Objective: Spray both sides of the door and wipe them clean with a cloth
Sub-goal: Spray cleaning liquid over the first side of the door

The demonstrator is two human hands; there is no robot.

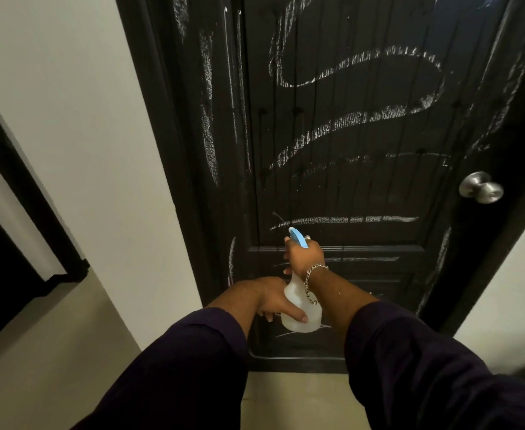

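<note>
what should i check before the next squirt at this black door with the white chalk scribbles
1. Grip on the translucent white spray bottle with the blue trigger head: right hand wraps its neck. Ok.
2. Bottle support: left hand rests against the bottle's lower body, thumb across it. Ok.
3. Nozzle aim: blue head points at the black panelled door. Ok.
4. Work left: white chalk scribbles cover the upper panel and side stiles. Not ok, still dirty.
5. Liquid left in the bottle: cannot tell.
6. Wiping cloth at hand: none in view. Cannot tell.
</note>
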